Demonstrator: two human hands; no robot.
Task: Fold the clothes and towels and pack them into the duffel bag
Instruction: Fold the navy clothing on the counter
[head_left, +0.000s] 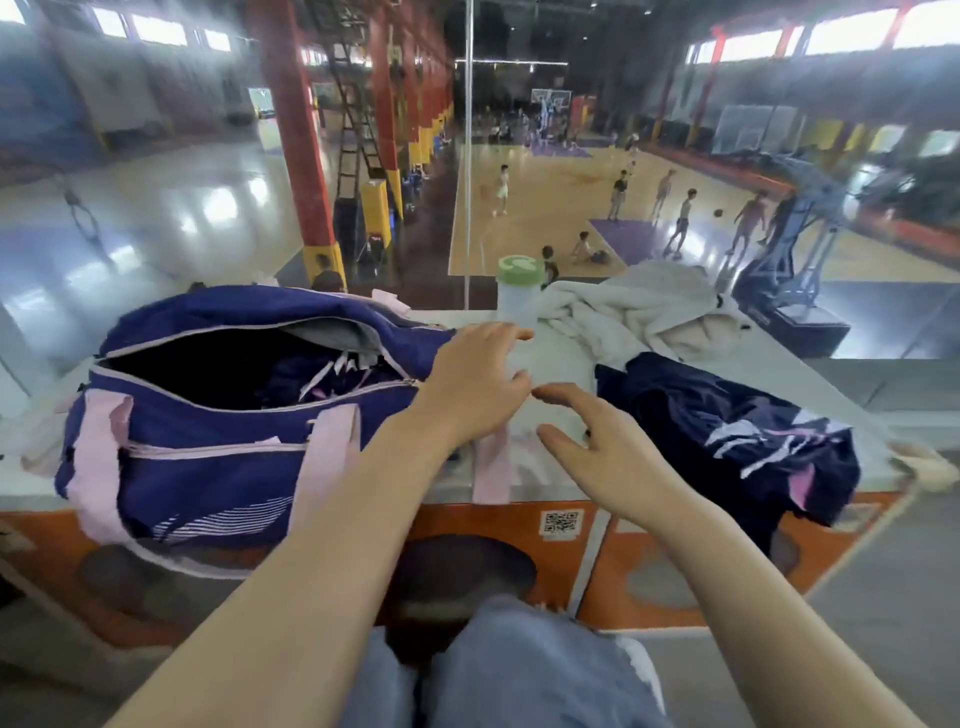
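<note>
A navy duffel bag (218, 431) with pink straps lies on the left of the grey ledge (550, 364), its top zip open and a dark garment with pale stripes (317, 376) inside. A crumpled white towel (639, 312) lies at the back right. In front of it a navy garment with pink and white marks (743, 431) lies unfolded and hangs over the edge. My left hand (472, 384) hovers by the bag's right end, fingers spread and empty. My right hand (597, 441) is beside it, fingers loosely extended, holding nothing.
A white bottle with a green lid (517, 288) stands at the ledge's back edge beside the towel. Behind the ledge is a glass pane over a basketball court with people far below. Orange panels with a QR sticker (560, 522) front the ledge. My knees are below.
</note>
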